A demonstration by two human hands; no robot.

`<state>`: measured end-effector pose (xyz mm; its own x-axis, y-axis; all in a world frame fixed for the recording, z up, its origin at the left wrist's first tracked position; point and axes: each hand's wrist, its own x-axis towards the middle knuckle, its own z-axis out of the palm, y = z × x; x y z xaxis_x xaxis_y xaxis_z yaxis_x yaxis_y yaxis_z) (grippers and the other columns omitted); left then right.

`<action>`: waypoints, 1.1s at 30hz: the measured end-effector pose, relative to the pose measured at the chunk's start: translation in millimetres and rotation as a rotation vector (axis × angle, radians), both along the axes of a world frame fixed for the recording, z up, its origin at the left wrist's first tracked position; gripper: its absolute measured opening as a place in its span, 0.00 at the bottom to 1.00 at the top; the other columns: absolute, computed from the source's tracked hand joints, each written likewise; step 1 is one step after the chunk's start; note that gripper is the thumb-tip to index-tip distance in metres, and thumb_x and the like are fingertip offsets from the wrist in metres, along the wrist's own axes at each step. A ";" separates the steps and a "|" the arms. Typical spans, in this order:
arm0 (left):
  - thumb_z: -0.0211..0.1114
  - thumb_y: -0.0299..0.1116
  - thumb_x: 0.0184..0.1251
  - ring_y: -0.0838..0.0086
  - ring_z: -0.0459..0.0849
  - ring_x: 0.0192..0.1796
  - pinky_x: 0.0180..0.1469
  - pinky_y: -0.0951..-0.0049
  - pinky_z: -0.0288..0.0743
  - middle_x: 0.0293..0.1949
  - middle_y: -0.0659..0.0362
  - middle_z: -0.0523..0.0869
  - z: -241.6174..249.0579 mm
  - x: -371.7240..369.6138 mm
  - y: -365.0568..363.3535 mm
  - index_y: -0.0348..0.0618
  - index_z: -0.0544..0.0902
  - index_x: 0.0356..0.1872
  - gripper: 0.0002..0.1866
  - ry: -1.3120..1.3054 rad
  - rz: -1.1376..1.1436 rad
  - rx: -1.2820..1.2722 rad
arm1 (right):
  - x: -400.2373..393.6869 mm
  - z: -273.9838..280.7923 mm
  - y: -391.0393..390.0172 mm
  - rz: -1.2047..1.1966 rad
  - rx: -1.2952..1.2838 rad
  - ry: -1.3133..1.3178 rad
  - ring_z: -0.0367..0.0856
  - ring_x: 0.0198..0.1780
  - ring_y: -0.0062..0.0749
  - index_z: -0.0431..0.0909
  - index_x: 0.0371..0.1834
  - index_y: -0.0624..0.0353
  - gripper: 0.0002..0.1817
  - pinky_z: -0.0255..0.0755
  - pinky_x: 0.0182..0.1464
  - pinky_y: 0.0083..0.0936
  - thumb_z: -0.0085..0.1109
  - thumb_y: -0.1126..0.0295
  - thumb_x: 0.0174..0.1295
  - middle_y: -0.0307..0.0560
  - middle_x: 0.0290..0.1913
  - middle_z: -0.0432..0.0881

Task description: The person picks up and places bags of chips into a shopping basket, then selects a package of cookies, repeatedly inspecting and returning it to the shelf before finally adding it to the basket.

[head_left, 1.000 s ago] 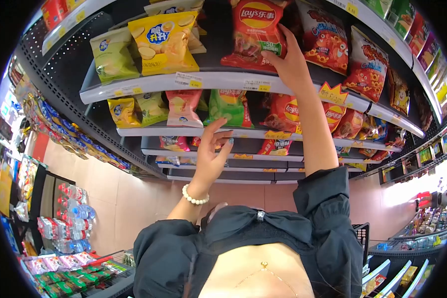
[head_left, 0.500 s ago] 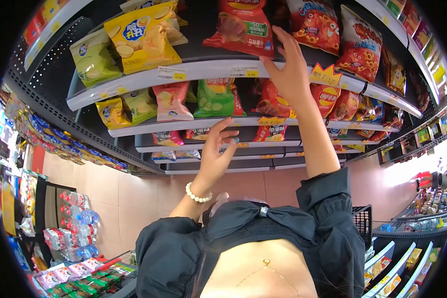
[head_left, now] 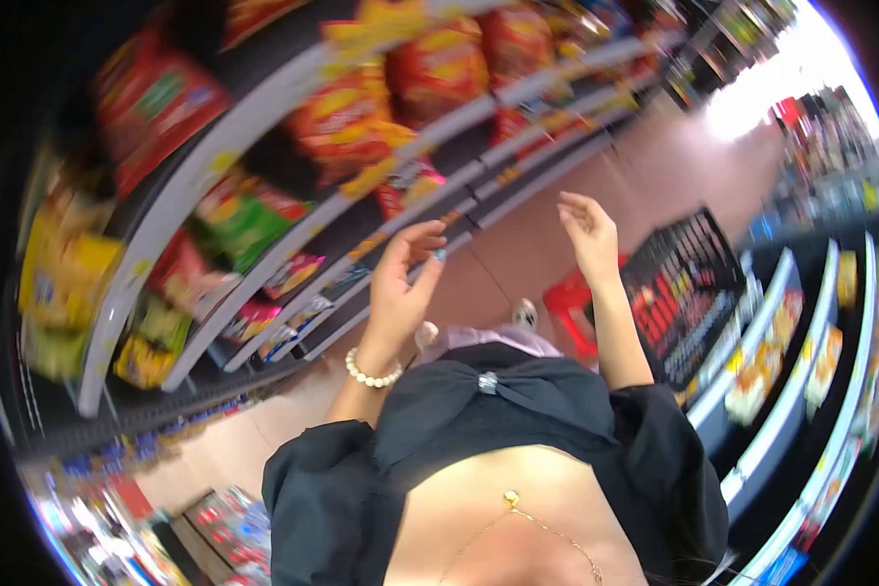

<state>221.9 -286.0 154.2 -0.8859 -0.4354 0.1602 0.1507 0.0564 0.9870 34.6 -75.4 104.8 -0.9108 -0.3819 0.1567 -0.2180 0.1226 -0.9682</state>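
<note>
My left hand (head_left: 398, 283) is raised in front of my chest, fingers loosely curved and apart, with nothing in it; a beaded bracelet circles that wrist. It is nearest to the lower snack shelves but apart from them. My right hand (head_left: 592, 239) hovers over the aisle floor, fingers slightly bent and apart, also holding nothing. Below and to its right is a black shopping basket (head_left: 701, 256) with a red part (head_left: 568, 311) beside it. Red chip bags (head_left: 439, 70) and a green chip bag (head_left: 247, 223) stand on the shelves, blurred by motion.
Tiered snack shelves (head_left: 205, 181) run diagonally across the left and top. More shelving (head_left: 767, 356) with packaged goods stands close on the right. Bottled drinks (head_left: 239, 532) sit at the lower left. Pinkish tiled floor (head_left: 503, 259) lies between the shelves.
My right hand has come away from the large red chip bag on the upper shelf and moved down. The view has turned right, bringing the basket into fuller sight. My left hand stays raised.
</note>
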 end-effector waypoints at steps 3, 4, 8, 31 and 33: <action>0.55 0.20 0.64 0.73 0.77 0.55 0.60 0.71 0.67 0.54 0.56 0.78 -4.3 -29.5 36.4 0.37 0.73 0.55 0.17 -0.080 -0.190 0.057 | -10.1 -21.8 83.6 -0.321 0.037 -0.156 0.80 0.47 0.25 0.77 0.48 0.66 0.12 0.72 0.51 0.21 0.58 0.77 0.60 0.45 0.43 0.82; 0.55 0.20 0.64 0.73 0.77 0.55 0.60 0.71 0.67 0.54 0.56 0.78 -6.2 -38.2 48.4 0.37 0.73 0.55 0.17 -0.113 -0.248 0.068 | -17.8 -42.4 112.8 -0.396 -0.007 -0.124 0.80 0.47 0.25 0.77 0.47 0.67 0.12 0.72 0.51 0.21 0.58 0.76 0.61 0.46 0.44 0.82; 0.56 0.21 0.65 0.73 0.77 0.56 0.59 0.73 0.68 0.54 0.56 0.78 -14.2 -72.1 91.6 0.37 0.73 0.56 0.17 -0.225 -0.452 0.053 | -25.0 -74.1 202.2 -0.675 0.134 -0.311 0.81 0.49 0.31 0.76 0.49 0.68 0.15 0.72 0.54 0.24 0.59 0.76 0.58 0.51 0.46 0.82; 0.57 0.18 0.62 0.73 0.80 0.53 0.56 0.74 0.71 0.50 0.55 0.81 -66.6 -139.9 224.7 0.36 0.76 0.53 0.17 -0.633 -0.276 0.025 | -70.9 -373.6 350.8 -0.332 0.796 -1.260 0.80 0.30 0.38 0.74 0.49 0.71 0.37 0.74 0.30 0.35 0.77 0.56 0.39 0.54 0.40 0.81; 0.56 0.19 0.63 0.72 0.79 0.54 0.58 0.73 0.69 0.51 0.55 0.80 -67.9 -140.4 228.6 0.36 0.75 0.53 0.17 -0.670 -0.290 0.042 | -68.4 -393.7 350.6 -0.426 0.759 -1.227 0.80 0.31 0.37 0.75 0.47 0.70 0.34 0.74 0.30 0.35 0.77 0.59 0.40 0.53 0.38 0.81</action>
